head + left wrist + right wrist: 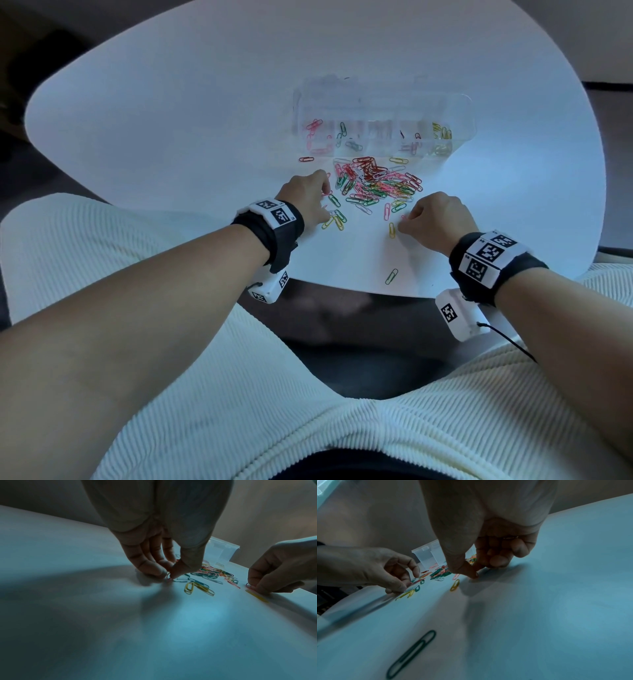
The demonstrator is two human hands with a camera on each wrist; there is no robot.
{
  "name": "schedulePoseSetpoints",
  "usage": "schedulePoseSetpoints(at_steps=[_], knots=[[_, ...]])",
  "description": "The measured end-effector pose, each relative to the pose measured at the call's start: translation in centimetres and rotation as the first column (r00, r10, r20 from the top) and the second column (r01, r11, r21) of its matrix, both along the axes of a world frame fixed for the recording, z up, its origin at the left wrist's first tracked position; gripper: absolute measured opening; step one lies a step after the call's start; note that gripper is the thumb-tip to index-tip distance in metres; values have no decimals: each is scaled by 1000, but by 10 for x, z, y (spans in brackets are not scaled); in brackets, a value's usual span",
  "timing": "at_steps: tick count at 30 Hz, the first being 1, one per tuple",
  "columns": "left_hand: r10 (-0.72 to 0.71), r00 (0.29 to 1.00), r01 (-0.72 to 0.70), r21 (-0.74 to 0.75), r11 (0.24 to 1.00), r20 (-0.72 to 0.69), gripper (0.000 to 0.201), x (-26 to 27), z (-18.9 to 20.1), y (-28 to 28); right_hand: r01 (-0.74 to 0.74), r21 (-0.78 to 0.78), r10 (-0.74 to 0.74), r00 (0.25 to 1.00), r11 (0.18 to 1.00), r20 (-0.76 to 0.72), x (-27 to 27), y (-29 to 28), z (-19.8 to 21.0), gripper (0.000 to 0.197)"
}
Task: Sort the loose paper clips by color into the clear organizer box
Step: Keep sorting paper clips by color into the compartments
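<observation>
head view: two hands [373, 209], one organizer box [383, 113]

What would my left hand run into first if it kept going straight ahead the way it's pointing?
Probably the pile of paper clips just beyond the left hand, before the clear box; depth is hard to judge.

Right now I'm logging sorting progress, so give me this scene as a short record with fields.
surface: white table
box: clear organizer, a few pink, green and yellow clips inside
pile: mixed loose clips in front of the box
left hand: pinches a pink clip at the pile's edge
right hand: pinches a pink clip beside a yellow clip
stray: green clip near the table edge
</observation>
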State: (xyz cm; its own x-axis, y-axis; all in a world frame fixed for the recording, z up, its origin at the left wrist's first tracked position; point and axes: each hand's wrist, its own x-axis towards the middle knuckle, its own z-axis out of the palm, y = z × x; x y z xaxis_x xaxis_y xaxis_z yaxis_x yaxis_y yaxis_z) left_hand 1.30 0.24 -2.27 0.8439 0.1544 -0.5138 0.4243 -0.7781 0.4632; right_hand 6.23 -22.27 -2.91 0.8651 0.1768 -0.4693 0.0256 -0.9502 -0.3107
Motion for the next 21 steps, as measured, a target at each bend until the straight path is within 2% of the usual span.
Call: schedulePoseSetpoints(at_steps=[2,4,6,7,8,9,10,11,12,13,15,16,18,21], knots=[[23,999,-24,7,1000,49,23,4,4,0,22,95,-20,1000,995,-15,1,0,1,19],[69,990,-67,-16,998,125,12,9,13,0,184,326,-157,982,927,-110,4,1,5,21],[179,971,-165,-96,982,157,20,15,18,2,440,559,-322,898,703,-301,7,4,11,28],[233,961,-214,-135,968,152,22,17,20,4,531,611,-356,848,587,-393,8,5,14,31],[273,953,-252,-156,955,134,23,20,21,6,583,629,-353,812,514,-465,9,7,17,31],[300,947,-280,-167,945,115,25,22,21,9,603,634,-330,797,484,-506,9,8,19,31],[319,943,-300,-172,938,94,29,24,21,12,590,643,-299,805,488,-512,9,10,21,33],[331,940,-313,-178,933,79,33,26,20,14,551,646,-273,831,528,-485,9,11,20,34],[339,938,-322,-185,929,69,36,28,19,15,477,636,-243,873,607,-422,8,13,19,33],[343,937,-327,-190,926,61,37,29,19,16,368,587,-204,923,721,-327,7,15,18,29],[336,940,-321,-173,931,64,33,27,19,15,142,375,-108,988,916,-111,4,20,12,16],[320,944,-304,-160,939,80,27,26,18,13,69,255,-65,998,964,-26,1,21,10,12],[254,960,-241,-120,963,115,18,21,16,10,-9,106,2,998,994,66,-2,22,5,18],[117,989,-116,-11,993,94,15,14,12,8,-62,42,56,991,997,119,-6,18,0,21]])
